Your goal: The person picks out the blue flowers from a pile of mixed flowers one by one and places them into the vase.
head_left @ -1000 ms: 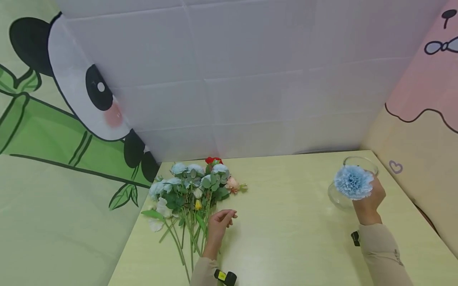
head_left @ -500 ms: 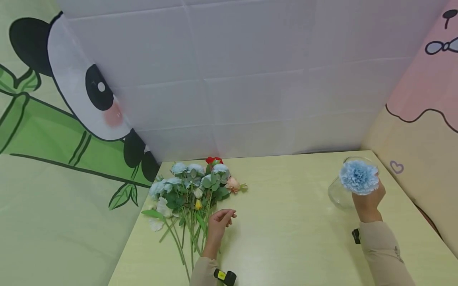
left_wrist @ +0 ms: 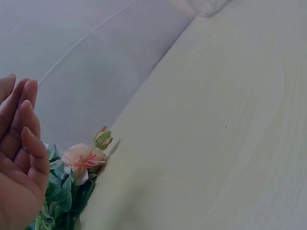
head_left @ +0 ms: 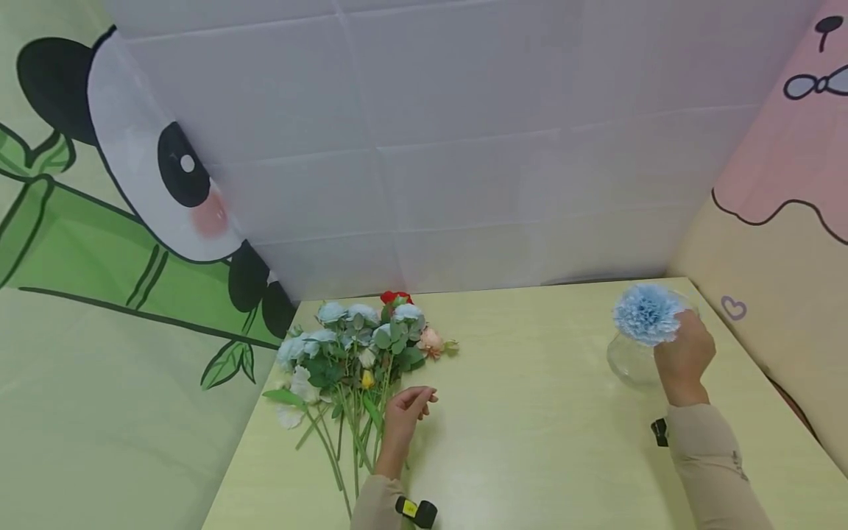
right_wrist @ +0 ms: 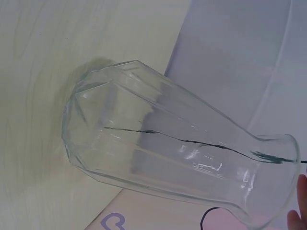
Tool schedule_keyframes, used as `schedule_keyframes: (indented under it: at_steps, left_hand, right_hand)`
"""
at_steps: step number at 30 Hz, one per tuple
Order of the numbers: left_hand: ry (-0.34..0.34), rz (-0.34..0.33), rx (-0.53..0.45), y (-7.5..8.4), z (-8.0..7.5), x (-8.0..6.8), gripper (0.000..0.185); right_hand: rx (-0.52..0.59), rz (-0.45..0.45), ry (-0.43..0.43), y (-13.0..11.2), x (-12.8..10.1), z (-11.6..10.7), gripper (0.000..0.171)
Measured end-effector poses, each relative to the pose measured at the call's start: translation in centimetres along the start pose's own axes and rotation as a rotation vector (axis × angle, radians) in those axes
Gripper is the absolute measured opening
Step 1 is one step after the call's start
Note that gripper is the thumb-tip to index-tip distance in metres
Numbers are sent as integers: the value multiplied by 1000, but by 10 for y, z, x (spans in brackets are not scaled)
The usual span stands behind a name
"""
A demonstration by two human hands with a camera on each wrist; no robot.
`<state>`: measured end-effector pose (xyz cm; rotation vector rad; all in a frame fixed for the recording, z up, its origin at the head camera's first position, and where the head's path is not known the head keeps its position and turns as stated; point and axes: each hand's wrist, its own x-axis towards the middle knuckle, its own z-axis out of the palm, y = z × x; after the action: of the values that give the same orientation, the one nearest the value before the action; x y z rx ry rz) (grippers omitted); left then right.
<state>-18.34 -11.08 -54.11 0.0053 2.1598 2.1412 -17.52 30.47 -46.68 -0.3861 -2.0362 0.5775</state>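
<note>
A pale cloth wall (head_left: 464,147) rises well beyond the fingers of the left hand (head_left: 401,427) and the right hand (head_left: 685,353). The yellowish tabletop (head_left: 530,412) spreads beneath both sets of fingers. On it lies a pile of flowers (head_left: 324,370), its heads beyond and to the left of the left fingers, its stems running down beside that hand; whether the hand touches any stem, I cannot tell. The clear glass vase (right_wrist: 177,139) stands upright on the tabletop, below and left of the right fingers, its mouth just beside them. The left fingers are slightly bent and loose, holding nothing. The right fingers are curled, grasping a blue flower (head_left: 647,314) by its stem, though the grip itself is mostly hidden. Its ruffled head sits just left of those fingers, and its thin dark stem (right_wrist: 220,146) reaches down inside the vase. A peach flower (left_wrist: 81,158) lies beyond the left fingers, a red flower (head_left: 391,297) farther beyond, and a small yellow flower (head_left: 367,380) near, to their left.
</note>
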Motion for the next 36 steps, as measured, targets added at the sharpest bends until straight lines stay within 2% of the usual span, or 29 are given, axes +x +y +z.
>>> schedule_keyframes:
  at_steps: [4, 9, 13, 16, 19, 23, 27, 31, 33, 36]
  left_hand:
    - [-6, 29, 12, 9, 2, -4, 28]
    - [-7, 38, -23, -3, 0, 1, 31]
    - [3, 66, -23, -11, -1, 4, 31]
    - [13, 69, -13, -12, -2, 4, 34]
    - [15, 48, -3, -5, -2, 0, 36]
    - [4, 57, -1, 7, -3, -9, 32]
    - [3, 72, 2, 11, -6, -14, 28]
    - [12, 47, 9, 8, -9, -13, 26]
    - [25, 23, 8, 3, -13, -10, 26]
    - [74, -29, 12, -7, -18, -5, 27]
  right_hand:
    - [16, 26, -33, -1, -2, -1, 13]
    - [16, 45, -29, -3, -7, -1, 17]
    - [68, 87, 112, -6, -17, -2, 16]
    - [91, 71, 231, -8, -28, -2, 18]
    - [207, 61, 292, -6, -38, 3, 20]
    - [305, 75, 283, -6, -49, 7, 21]
    - [204, 90, 227, -9, -59, 7, 20]
    - [160, 122, 176, -7, -70, 9, 23]
    - [202, 130, 152, -6, -75, 11, 22]
    - [222, 80, 60, -4, -84, 16, 18]
